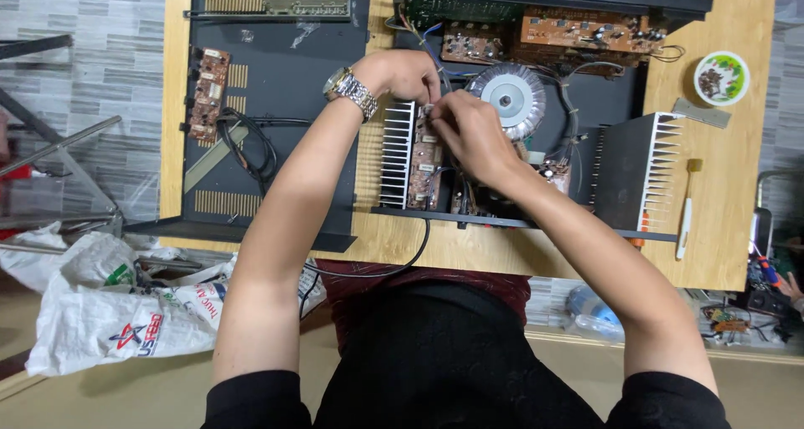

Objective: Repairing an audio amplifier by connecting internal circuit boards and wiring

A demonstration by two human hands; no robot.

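light: even, soft, bright | shadows: faint under my forearms, toward 6 o'clock | glare: sheen on toroidal transformer (508,99) and my watch (353,90) | focus: centre sharp, my fingers slightly blurred | edges: wide-angle stretch at 3 and 9 o'clock

My hands (444,111) are hemmed in: finned heatsink (396,154) to the left, round transformer (508,98) to the right, circuit boards (553,31) and wires beyond. Open passage lies over the flat black cover (285,69) and the bare surface (737,194) at right.
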